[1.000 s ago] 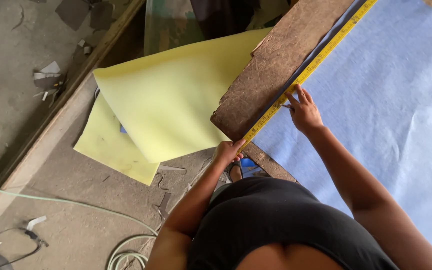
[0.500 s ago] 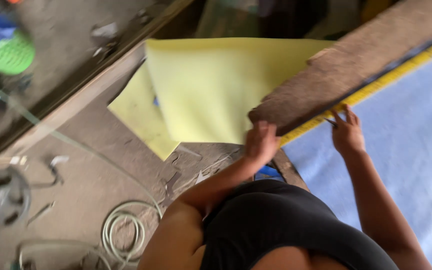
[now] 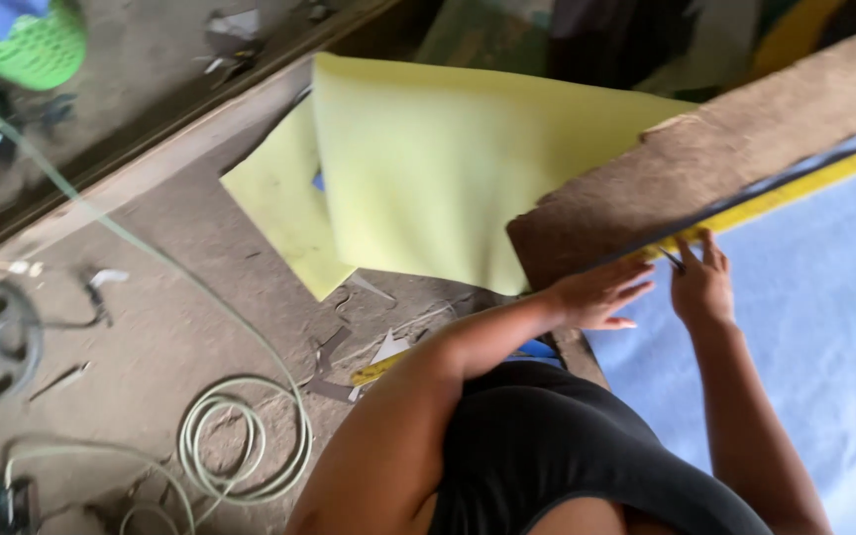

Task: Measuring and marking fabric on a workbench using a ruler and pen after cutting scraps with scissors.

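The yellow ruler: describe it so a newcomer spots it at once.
Find the blue sheet on the right. Along its upper edge, against the brown board, runs the yellow ruler. It is the only thin, straight yellow strip; the right hand touches its end.

Pale yellow sheet (image 3: pixel 448 168); blue cloth (image 3: pixel 804 297); yellow ruler (image 3: pixel 795 188); brown board (image 3: pixel 705 168); green basket (image 3: pixel 27 45).

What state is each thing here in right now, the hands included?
Left hand: flat, fingers spread on the brown board's corner.
Right hand: fingertips pinched at the yellow ruler's end.
Long yellow ruler: flat along the board edge.
Pale yellow sheet: draped off the board.
Pale green hose: coiled on the floor.
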